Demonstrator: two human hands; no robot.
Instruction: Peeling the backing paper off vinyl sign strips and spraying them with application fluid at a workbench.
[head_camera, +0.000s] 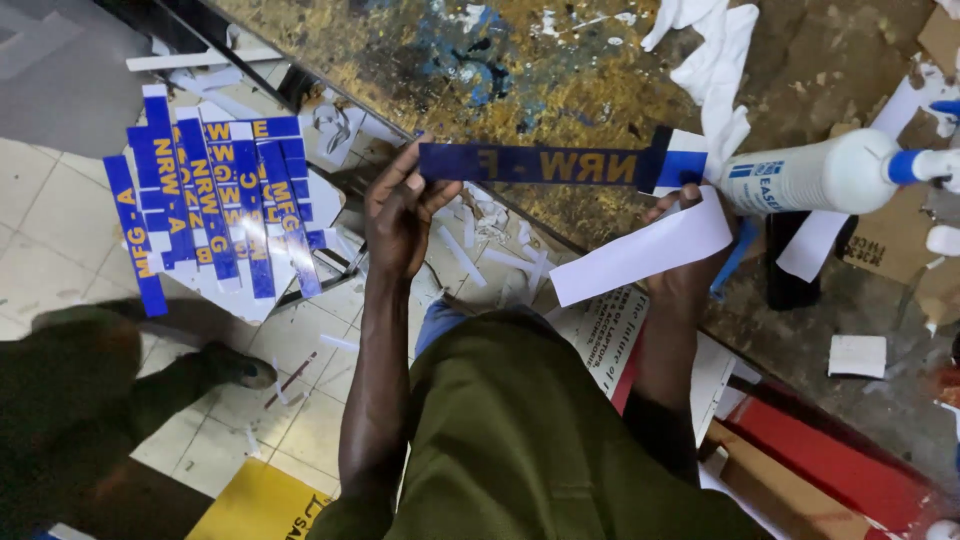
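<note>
Blue, long and narrow with yellow lettering, the strip (545, 165) spans both hands above the table (560, 60) edge: left hand (400, 210) pinches one end, right hand (685, 240) grips the other plus a white backing strip (640, 255). It could sag, twist and stick to itself. Similar finished strips (215, 200) lie fanned on the floor; a white glue bottle (810, 175) lies nearby.

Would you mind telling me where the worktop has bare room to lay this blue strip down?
Bare worktop lies above the blue strip, left of the white scraps. Near the white bottle and the right hand it is crowded with paper.
</note>
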